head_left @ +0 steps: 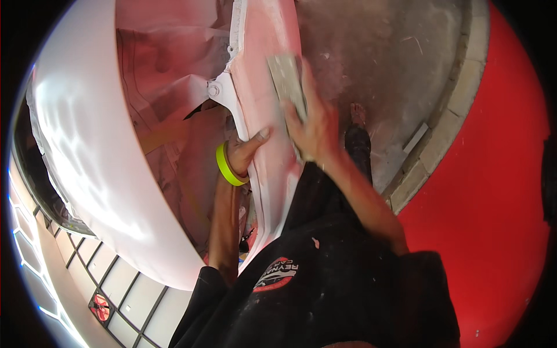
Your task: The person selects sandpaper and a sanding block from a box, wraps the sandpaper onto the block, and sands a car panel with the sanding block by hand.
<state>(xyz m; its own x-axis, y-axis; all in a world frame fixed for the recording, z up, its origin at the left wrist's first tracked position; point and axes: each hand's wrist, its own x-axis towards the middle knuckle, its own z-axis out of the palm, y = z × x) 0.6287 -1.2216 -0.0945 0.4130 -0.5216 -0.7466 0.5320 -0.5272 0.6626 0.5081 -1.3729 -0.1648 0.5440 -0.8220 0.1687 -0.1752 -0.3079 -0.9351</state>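
Pressing sanding block under right hand, left hand grip pinching panel edge

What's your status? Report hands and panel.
Right hand pressing sanding pad on panel. Left hand gripping panel edge, tape roll on wrist. Nothing blocking.

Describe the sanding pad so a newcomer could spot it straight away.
Find the long pale pink car body panel running down the middle of the view. Near its top, the right hand presses a flat grey rectangular sanding pad against it. It is the only dusty grey rectangle on the panel.
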